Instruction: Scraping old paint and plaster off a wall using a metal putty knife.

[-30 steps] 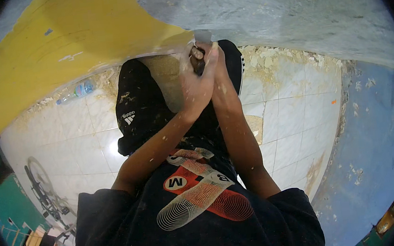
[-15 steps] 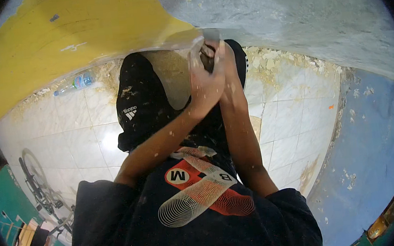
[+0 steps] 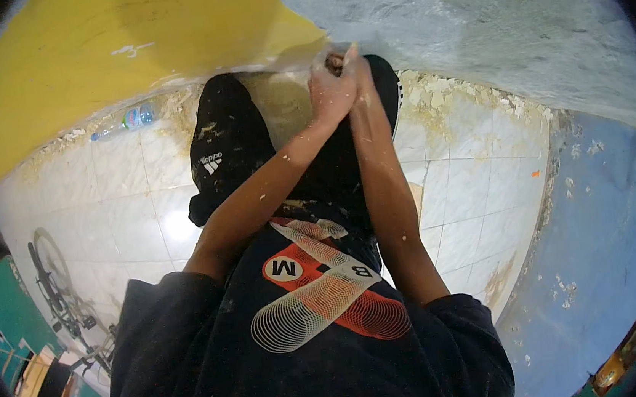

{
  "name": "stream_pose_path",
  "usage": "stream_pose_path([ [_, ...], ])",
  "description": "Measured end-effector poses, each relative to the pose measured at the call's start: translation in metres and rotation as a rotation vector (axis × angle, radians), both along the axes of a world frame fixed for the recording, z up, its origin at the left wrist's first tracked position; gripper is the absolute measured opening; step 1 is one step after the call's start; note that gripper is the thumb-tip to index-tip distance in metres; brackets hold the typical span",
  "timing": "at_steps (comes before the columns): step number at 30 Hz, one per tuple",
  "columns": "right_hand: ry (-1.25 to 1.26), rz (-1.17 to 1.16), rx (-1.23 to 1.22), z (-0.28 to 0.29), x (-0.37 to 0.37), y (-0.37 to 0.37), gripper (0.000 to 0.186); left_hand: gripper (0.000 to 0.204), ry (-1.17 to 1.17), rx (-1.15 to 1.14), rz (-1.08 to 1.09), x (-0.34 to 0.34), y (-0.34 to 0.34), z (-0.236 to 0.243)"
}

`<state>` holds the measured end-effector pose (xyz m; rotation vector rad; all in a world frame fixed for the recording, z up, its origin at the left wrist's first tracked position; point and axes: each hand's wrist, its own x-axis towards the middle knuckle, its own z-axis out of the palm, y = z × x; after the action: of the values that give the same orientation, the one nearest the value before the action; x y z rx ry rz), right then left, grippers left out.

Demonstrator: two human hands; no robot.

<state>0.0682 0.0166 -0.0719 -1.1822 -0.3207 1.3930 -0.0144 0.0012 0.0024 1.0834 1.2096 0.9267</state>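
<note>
Close to the wall, between my bent knees, my left hand and my right hand are pressed together. The left fingers curl in front, with the right hand just behind and to the right. Dusty white marks cover both hands and forearms. Between the fingers a small brownish patch shows, but I cannot make out whether it is a held thing or the other hand's fingers. Ahead of the hands, the yellow paint meets the grey plastered patch of the wall.
A clear plastic bottle lies on the white tiled floor by the wall at left. A bicycle stands far left. Flaked paint lines the wall's foot. A pale blue wall rises on the right.
Both hands have moved a little forward, and the fingers are closed more tightly together. The grey edge seen at the fingertips before is no longer distinct. The view has shifted slightly.
</note>
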Motion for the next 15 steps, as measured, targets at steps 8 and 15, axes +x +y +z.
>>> stream_pose_path([
  [8, -0.383, 0.096, 0.039, -0.033, 0.019, 0.007, 0.038, 0.04, 0.059, 0.371, 0.128, 0.011, -0.009, -0.006],
  [15, -0.561, 0.244, -0.048, -0.036, 0.017, 0.005, 0.034, 0.04, -0.055, 0.127, 0.048, 0.003, -0.008, -0.006],
])
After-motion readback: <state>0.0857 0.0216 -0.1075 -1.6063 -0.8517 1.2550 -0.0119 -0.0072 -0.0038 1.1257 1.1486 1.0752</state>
